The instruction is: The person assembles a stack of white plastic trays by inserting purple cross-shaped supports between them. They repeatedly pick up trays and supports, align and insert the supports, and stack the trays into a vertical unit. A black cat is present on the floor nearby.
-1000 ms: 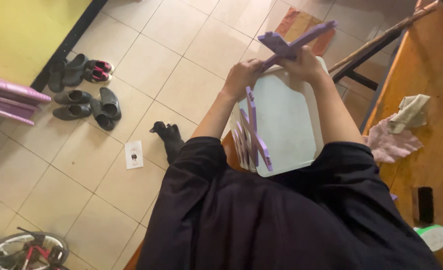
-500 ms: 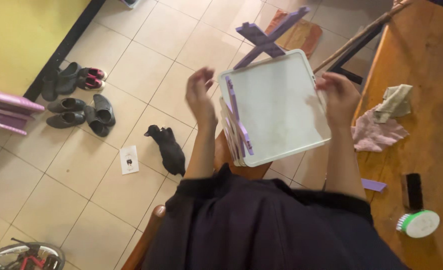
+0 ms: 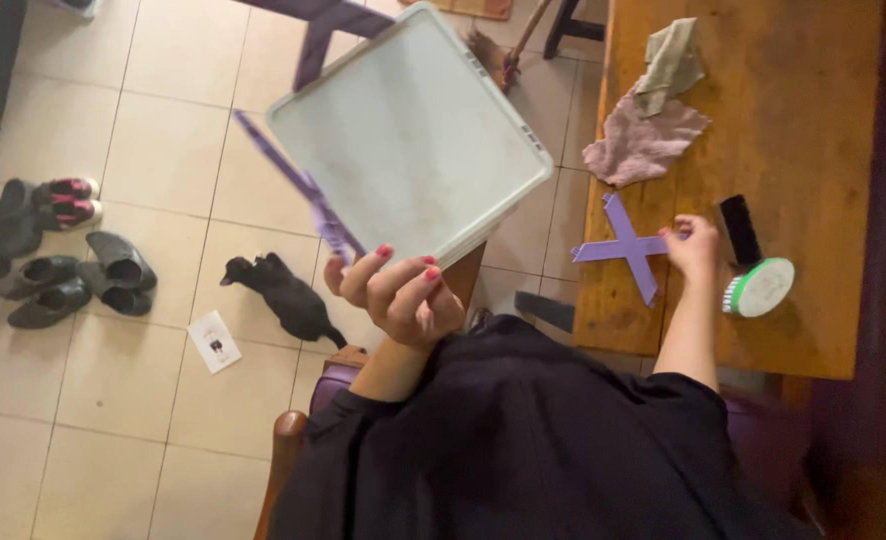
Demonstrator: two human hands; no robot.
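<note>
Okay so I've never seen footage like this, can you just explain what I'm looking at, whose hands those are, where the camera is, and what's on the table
This is one picture from a camera worn on a person's head, looking down over their dark clothing at their two bare hands. No machine is involved.

The left hand grips the lower edge of a pale square panel and holds it up, tilted, over the tiled floor; purple strips show along the panel's left side.

The right hand reaches to the wooden table and touches a flat purple cross-shaped piece lying there.

Also on the table: a pink cloth, a greyish cloth and a brush with a green and white round end.

On the floor are shoes, a small black animal and a card.
</note>
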